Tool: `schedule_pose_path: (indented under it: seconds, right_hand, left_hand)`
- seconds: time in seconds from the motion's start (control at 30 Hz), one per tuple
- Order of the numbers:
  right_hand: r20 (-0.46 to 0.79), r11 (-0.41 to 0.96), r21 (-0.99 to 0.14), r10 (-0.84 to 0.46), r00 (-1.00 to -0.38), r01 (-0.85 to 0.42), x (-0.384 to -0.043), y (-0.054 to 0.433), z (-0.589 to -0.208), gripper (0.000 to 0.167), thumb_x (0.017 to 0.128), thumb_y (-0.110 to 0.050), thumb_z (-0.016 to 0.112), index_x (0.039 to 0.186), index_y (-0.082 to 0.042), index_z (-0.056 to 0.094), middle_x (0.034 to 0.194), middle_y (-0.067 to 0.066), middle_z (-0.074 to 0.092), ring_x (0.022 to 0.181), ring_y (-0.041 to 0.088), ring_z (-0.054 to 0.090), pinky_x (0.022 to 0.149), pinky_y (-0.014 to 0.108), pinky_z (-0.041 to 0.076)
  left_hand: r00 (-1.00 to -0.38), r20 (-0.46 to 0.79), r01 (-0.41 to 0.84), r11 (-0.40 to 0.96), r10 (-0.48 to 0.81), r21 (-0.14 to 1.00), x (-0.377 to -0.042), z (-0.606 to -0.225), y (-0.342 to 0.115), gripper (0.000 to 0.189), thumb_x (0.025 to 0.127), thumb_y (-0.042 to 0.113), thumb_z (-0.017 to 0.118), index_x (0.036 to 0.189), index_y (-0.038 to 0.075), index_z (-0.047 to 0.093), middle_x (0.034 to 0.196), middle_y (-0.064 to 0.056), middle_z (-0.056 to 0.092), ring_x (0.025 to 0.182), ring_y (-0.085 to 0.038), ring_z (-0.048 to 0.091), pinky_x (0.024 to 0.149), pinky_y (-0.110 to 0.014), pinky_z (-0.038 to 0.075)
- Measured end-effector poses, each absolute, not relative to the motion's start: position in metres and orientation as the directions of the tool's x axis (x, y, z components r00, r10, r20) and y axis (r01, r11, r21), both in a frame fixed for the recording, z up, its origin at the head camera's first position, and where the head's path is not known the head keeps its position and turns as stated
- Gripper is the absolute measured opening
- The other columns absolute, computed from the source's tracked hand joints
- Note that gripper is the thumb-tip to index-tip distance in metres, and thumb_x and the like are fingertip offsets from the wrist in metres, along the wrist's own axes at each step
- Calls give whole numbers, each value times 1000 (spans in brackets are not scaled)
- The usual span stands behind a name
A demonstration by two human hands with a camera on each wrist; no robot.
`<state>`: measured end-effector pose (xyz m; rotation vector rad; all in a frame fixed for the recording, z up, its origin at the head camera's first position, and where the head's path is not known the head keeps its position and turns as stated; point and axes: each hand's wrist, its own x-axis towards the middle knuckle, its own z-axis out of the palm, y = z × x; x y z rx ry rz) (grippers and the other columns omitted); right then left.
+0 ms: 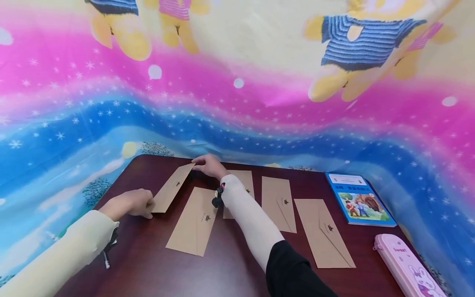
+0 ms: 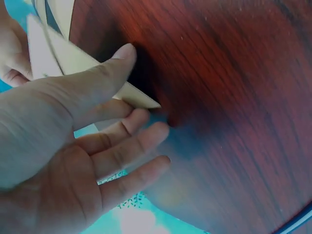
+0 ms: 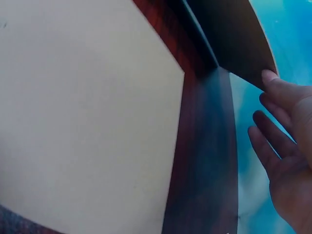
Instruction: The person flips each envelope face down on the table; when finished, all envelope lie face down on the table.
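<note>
A brown paper envelope (image 1: pixel 172 187) at the far left is tilted, one long side raised off the dark table. My left hand (image 1: pixel 130 203) pinches its near end; in the left wrist view, thumb and forefinger of that hand (image 2: pixel 83 131) are at the envelope's corner (image 2: pixel 78 56) while the other fingers spread loosely. At the far end, my right hand (image 1: pixel 210 165) pinches a corner. The right wrist view has this hand (image 3: pixel 292 126) with thumb and forefinger on the shaded envelope (image 3: pixel 229 34). Right beside it, another envelope (image 1: pixel 194 220) lies flat.
Further envelopes lie in a row to the right: one (image 1: pixel 239 183) partly behind my right arm, one (image 1: pixel 274 198) past it, one (image 1: pixel 323 235) nearer. A blue picture book (image 1: pixel 361 202) and a pink pencil case (image 1: pixel 406 264) sit at the right edge. A patterned curtain (image 1: pixel 237 111) hangs behind the table.
</note>
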<state>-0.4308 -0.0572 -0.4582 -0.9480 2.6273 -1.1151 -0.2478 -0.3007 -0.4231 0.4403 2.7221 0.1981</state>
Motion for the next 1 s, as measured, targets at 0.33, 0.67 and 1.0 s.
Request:
schedule_pose_path:
  seconds: [0.33, 0.67, 1.0]
  right_hand:
    - [178, 382, -789, -608, -774, -481, -435, -62, -455, 43, 100, -24, 69, 142, -18, 62, 143, 8, 64, 135, 19, 59, 112, 35, 48]
    - [176, 341, -828, -595, -784, -445, -427, -69, -446, 53, 98, -30, 71, 148, -21, 57, 142, 8, 64, 129, 18, 63, 104, 33, 53]
    - [143, 346, -839, -605, -783, -421, -422, -79, -440, 59, 94, -49, 72, 148, -29, 56, 131, -2, 68, 117, 8, 64, 97, 28, 55]
  left_hand:
    - [-831, -332, 325, 874, 446, 360, -249, -426, -294, 11, 93, 21, 76, 96, 11, 75, 69, 6, 52, 59, -7, 40, 56, -24, 34]
    - [-840, -302, 321, 862, 450, 393, -244, -421, -286, 19, 93, 24, 76, 97, 5, 75, 79, 3, 64, 67, -9, 51, 62, -26, 42]
    - [-849, -317, 290, 874, 423, 390, -238, -422, -282, 18, 93, 27, 76, 86, 13, 68, 77, 1, 57, 64, -11, 49, 59, -26, 39]
